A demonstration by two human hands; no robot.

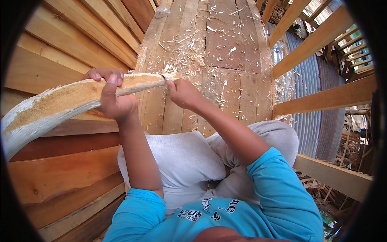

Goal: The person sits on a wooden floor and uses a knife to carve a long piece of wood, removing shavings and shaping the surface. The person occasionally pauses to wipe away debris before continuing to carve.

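Observation:
A long, curved piece of pale wood (66, 97) reaches from the left edge to the middle of the view. Its upper face is shaved yellow-brown, and its side is whitish. My left hand (115, 94) grips it partway along, thumb across the upper face and fingers round the far side. Close to the narrow right end, my right hand (183, 93) is closed on a knife, mostly hidden by the fingers. Only a short dark bit of the blade (164, 78) shows, against the wood.
Wood shavings (187, 60) litter the plank floor (193, 115) ahead of my crossed legs. A board wall (68, 173) rises close on the left. On the right runs a wooden railing (326, 97), with corrugated metal sheets (308, 88) beyond. A small clear object (162, 12) lies far ahead.

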